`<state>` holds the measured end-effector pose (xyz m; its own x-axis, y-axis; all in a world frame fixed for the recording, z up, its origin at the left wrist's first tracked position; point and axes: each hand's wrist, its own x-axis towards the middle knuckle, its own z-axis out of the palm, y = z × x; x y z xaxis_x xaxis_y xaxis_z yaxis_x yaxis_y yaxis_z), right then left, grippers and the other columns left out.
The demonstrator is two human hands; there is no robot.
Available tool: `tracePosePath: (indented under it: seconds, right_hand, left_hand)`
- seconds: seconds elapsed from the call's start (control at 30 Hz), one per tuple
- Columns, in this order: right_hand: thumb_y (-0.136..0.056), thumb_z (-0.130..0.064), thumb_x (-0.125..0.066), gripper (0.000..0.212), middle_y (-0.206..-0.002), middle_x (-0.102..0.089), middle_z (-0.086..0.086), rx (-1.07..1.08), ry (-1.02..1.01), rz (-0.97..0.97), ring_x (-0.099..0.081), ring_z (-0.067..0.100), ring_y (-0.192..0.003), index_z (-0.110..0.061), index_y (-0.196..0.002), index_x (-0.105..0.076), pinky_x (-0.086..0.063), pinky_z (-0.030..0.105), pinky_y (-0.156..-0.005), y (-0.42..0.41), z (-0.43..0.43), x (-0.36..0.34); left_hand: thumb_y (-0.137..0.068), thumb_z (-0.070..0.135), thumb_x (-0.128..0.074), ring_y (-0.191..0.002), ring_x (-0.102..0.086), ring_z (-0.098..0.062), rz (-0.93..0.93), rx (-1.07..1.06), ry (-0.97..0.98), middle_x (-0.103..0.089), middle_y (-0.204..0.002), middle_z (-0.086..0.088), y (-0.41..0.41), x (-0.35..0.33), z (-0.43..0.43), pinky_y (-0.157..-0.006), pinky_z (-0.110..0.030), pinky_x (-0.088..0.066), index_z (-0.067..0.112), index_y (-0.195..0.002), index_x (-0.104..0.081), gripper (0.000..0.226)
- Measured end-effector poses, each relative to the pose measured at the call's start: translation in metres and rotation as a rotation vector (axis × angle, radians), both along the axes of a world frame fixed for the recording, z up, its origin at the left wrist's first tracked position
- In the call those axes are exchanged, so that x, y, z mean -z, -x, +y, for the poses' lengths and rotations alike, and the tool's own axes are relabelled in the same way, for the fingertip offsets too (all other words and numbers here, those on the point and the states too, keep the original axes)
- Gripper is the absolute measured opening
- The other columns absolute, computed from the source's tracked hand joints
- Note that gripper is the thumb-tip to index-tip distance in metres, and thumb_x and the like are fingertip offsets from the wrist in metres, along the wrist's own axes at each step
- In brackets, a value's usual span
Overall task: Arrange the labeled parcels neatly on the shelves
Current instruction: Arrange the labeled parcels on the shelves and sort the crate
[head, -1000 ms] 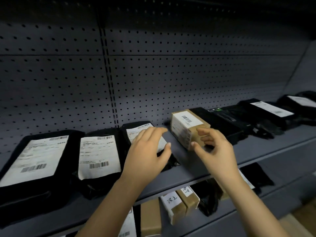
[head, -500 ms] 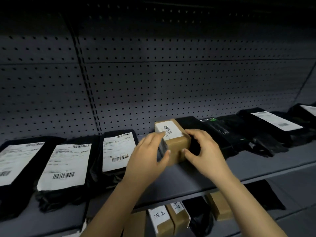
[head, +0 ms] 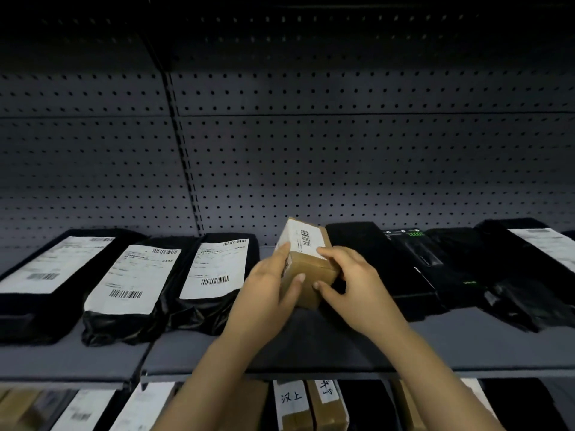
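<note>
cardboard box (head: 306,269) | brown, white barcode label on top | on shelf (head: 311,346), between black parcels

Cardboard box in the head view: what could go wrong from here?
The cardboard box, gripped by the left hand and right hand, sits askew to the row; set down like that, it would likely look untidy. Its slot is narrow: it might shove the labelled black bag or the black box beside it.

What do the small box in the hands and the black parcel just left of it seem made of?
The small box: likely cardboard, matte brown, crisp folded edges. The black parcel: probably thin plastic film, glossy, wrinkles catching light at its near end.
</note>
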<state>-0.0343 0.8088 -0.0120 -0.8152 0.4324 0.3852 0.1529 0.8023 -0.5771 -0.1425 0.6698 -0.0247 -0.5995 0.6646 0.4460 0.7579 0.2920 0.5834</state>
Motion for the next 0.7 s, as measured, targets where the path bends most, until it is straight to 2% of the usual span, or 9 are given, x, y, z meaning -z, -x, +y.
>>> tracePosePath:
  seconds: [0.07, 0.17, 0.27, 0.37, 0.43, 0.5, 0.57, 0.6, 0.7]
  right_hand:
    - [-0.087, -0.027, -0.070, 0.053, -0.132, -0.050, -0.008, -0.020, -0.006, 0.003, -0.049, 0.005, -0.116, -0.027, -0.135, -0.048, -0.041, 0.009, -0.085, -0.001, 0.000, 0.000]
    - [-0.088, -0.031, -0.068, 0.055, -0.125, -0.055, -0.007, -0.026, -0.099, -0.023, -0.046, 0.005, -0.116, -0.029, -0.137, -0.044, -0.043, 0.017, -0.086, -0.004, 0.002, -0.001]
    - [-0.088, -0.031, -0.066, 0.063, -0.132, -0.053, -0.007, -0.041, -0.084, -0.028, -0.045, 0.007, -0.121, -0.032, -0.143, -0.037, -0.046, 0.024, -0.092, -0.006, 0.005, -0.002]
    - [-0.089, -0.031, -0.066, 0.065, -0.137, -0.051, -0.007, -0.047, -0.061, -0.063, -0.047, 0.009, -0.123, -0.035, -0.145, -0.033, -0.047, 0.029, -0.097, -0.008, 0.008, -0.002]
    - [-0.090, -0.031, -0.065, 0.064, -0.135, -0.054, -0.005, -0.037, -0.079, -0.080, -0.048, 0.011, -0.124, -0.034, -0.145, -0.032, -0.046, 0.030, -0.100, -0.010, 0.009, 0.000]
    - [-0.091, -0.031, -0.064, 0.062, -0.130, -0.059, -0.004, -0.011, -0.109, -0.082, -0.047, 0.015, -0.126, -0.030, -0.145, -0.034, -0.036, 0.030, -0.111, -0.011, 0.008, 0.003]
    - [-0.093, -0.030, -0.061, 0.058, -0.129, -0.060, -0.003, 0.022, -0.126, -0.096, -0.044, 0.018, -0.130, -0.026, -0.145, -0.035, -0.022, 0.029, -0.117, -0.012, 0.006, 0.003]
    - [-0.094, -0.030, -0.061, 0.056, -0.130, -0.060, -0.003, 0.036, -0.126, -0.107, -0.042, 0.019, -0.132, -0.024, -0.144, -0.036, -0.021, 0.030, -0.118, -0.012, 0.005, 0.003]
    - [-0.093, -0.029, -0.061, 0.051, -0.127, -0.060, -0.001, 0.052, -0.124, -0.110, -0.045, 0.018, -0.129, -0.021, -0.140, -0.041, -0.036, 0.035, -0.112, -0.012, 0.002, 0.004]
  left_hand:
    - [-0.097, 0.035, -0.053, -0.128, -0.037, -0.004, 0.063, 0.004, -0.027, -0.046, -0.140, 0.011, 0.000, -0.005, -0.003, -0.104, -0.020, -0.033, 0.021, -0.147, -0.037, 0.055]
    - [-0.095, 0.041, -0.054, -0.128, -0.033, 0.004, 0.131, 0.046, -0.013, -0.039, -0.135, 0.023, 0.001, -0.006, -0.004, -0.110, -0.023, -0.031, 0.025, -0.142, -0.043, 0.051]
    - [-0.092, 0.045, -0.058, -0.129, -0.035, -0.001, 0.081, -0.005, -0.027, -0.041, -0.139, 0.017, -0.001, 0.001, -0.004, -0.108, -0.019, -0.030, 0.024, -0.141, -0.042, 0.056]
    - [-0.089, 0.043, -0.062, -0.118, -0.034, 0.004, -0.022, -0.091, -0.013, -0.040, -0.142, 0.009, -0.005, 0.007, -0.007, -0.088, 0.005, -0.022, 0.018, -0.145, -0.035, 0.067]
    - [-0.090, 0.041, -0.063, -0.111, -0.034, 0.008, -0.109, -0.089, -0.011, -0.041, -0.136, 0.015, -0.009, 0.011, -0.008, -0.076, 0.010, -0.022, 0.018, -0.149, -0.028, 0.072]
    - [-0.091, 0.038, -0.063, -0.107, -0.044, 0.007, -0.181, -0.063, -0.013, -0.042, -0.127, 0.023, -0.010, 0.013, -0.007, -0.075, 0.008, -0.029, 0.022, -0.151, -0.023, 0.074]
    - [-0.091, 0.039, -0.063, -0.114, -0.050, 0.002, -0.227, -0.054, -0.024, -0.049, -0.132, 0.019, -0.009, 0.013, -0.005, -0.084, 0.001, -0.036, 0.023, -0.151, -0.024, 0.073]
    - [-0.091, 0.039, -0.063, -0.117, -0.051, -0.001, -0.233, -0.055, -0.029, -0.051, -0.136, 0.014, -0.008, 0.014, -0.004, -0.089, -0.005, -0.039, 0.024, -0.150, -0.026, 0.071]
    - [-0.092, 0.034, -0.062, -0.116, -0.054, -0.005, -0.227, -0.060, -0.044, -0.054, -0.133, 0.010, -0.008, 0.014, -0.002, -0.096, -0.020, -0.045, 0.026, -0.146, -0.032, 0.062]
